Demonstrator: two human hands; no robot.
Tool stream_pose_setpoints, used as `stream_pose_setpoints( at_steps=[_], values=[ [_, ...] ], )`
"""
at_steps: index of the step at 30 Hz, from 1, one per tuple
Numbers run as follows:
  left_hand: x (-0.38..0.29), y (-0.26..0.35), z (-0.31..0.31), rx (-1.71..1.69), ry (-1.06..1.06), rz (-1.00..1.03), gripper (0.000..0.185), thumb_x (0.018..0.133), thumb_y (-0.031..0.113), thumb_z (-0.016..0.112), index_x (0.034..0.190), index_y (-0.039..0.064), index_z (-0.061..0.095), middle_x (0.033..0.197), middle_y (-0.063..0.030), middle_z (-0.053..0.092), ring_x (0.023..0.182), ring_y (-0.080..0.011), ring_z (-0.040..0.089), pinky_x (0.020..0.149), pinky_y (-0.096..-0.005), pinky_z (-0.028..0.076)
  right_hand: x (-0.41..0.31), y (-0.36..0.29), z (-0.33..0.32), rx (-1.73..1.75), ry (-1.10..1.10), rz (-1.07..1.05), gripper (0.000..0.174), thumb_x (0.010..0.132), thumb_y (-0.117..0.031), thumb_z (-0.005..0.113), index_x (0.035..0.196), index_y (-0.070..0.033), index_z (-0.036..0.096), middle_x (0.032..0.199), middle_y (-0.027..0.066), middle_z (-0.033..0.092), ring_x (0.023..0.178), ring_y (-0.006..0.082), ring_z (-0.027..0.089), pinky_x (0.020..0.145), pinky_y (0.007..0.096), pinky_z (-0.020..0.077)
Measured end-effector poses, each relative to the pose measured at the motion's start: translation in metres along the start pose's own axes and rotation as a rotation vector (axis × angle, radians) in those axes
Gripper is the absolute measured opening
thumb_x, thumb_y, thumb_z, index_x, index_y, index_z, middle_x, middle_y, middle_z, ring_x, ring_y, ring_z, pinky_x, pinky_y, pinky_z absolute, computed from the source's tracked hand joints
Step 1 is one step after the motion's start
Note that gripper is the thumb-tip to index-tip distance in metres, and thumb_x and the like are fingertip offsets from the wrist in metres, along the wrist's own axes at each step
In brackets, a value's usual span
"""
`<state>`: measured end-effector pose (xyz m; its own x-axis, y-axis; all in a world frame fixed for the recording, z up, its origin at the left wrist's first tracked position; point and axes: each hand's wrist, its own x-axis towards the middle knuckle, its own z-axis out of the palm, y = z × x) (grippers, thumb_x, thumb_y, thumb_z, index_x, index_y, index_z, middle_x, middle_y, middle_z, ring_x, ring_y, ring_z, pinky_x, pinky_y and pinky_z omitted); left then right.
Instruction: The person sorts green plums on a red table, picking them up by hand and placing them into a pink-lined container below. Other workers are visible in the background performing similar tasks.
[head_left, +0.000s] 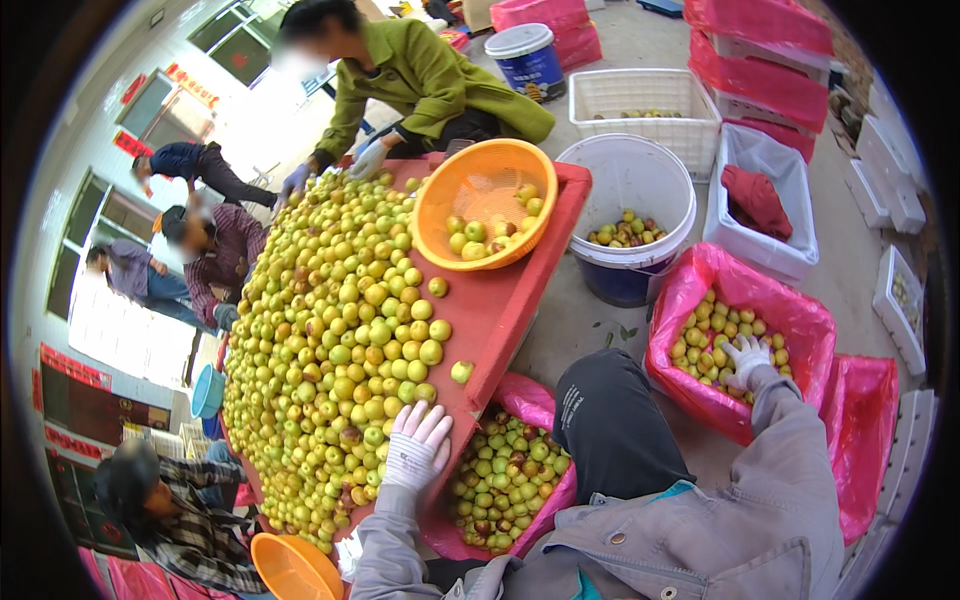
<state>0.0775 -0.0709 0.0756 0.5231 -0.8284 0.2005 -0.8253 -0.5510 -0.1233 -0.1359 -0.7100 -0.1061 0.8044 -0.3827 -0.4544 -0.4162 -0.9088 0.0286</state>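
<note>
A large heap of green-yellow jujubes (337, 337), some with brown patches, covers the red table (469, 311). My left hand (414, 448), in a white glove, lies at the heap's near edge with its fingers extended; I see nothing held in it. My right hand (745, 360), gloved too, rests with spread fingers on the jujubes (701, 337) inside a crate lined with pink plastic (799, 300). Below the table edge, beside my knee, more jujubes (510, 480) fill another pink-lined container (525, 394). Fruit under my right palm is hidden.
An orange colander (480, 169) with several jujubes stands on the table's corner. Beyond it are a white bucket (630, 172), a white basket (637, 94) and a white-lined crate (761, 251) holding a dark red cloth (756, 201). A person in green (427, 82) and others work across the table.
</note>
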Motion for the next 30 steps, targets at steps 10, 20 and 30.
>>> stream_pose_setpoints(
  at_steps=[10,20,30],
  values=[
    [-0.022,0.001,0.004,0.034,0.003,-0.115,0.056,0.088,0.038,0.072,0.138,0.014,0.061,0.149,-0.0119,0.056,0.140,-0.0369,0.048,0.119,-0.0565,0.035,-0.017,-0.192,-0.165,0.845,0.753,-0.886,0.027,0.093,-0.003,0.068,0.119,-0.002,0.073,0.117,0.0196,0.072,0.112,0.0344,0.070,0.100,0.0409,0.0546],
    [-0.095,0.034,-0.016,-0.012,0.045,-0.668,0.103,0.075,0.049,0.083,0.159,0.008,0.039,0.163,-0.0221,0.035,0.150,-0.0425,0.033,0.124,-0.0566,0.024,-0.027,-0.442,-0.244,0.099,0.379,-1.089,0.082,0.085,-0.054,0.073,0.154,-0.018,0.046,0.159,0.0247,0.040,0.146,0.0452,0.041,0.113,0.0548,0.0433],
    [-0.148,0.070,-0.026,0.009,0.003,-0.935,0.098,0.078,0.041,0.082,0.159,0.008,0.040,0.160,-0.0216,0.040,0.142,-0.0404,0.043,0.118,-0.0532,0.033,-0.057,-0.466,-0.208,-0.013,0.487,-1.076,0.061,0.086,-0.023,0.071,0.144,-0.013,0.054,0.139,0.0192,0.057,0.118,0.0373,0.063,0.096,0.0485,0.0546]
  ],
)
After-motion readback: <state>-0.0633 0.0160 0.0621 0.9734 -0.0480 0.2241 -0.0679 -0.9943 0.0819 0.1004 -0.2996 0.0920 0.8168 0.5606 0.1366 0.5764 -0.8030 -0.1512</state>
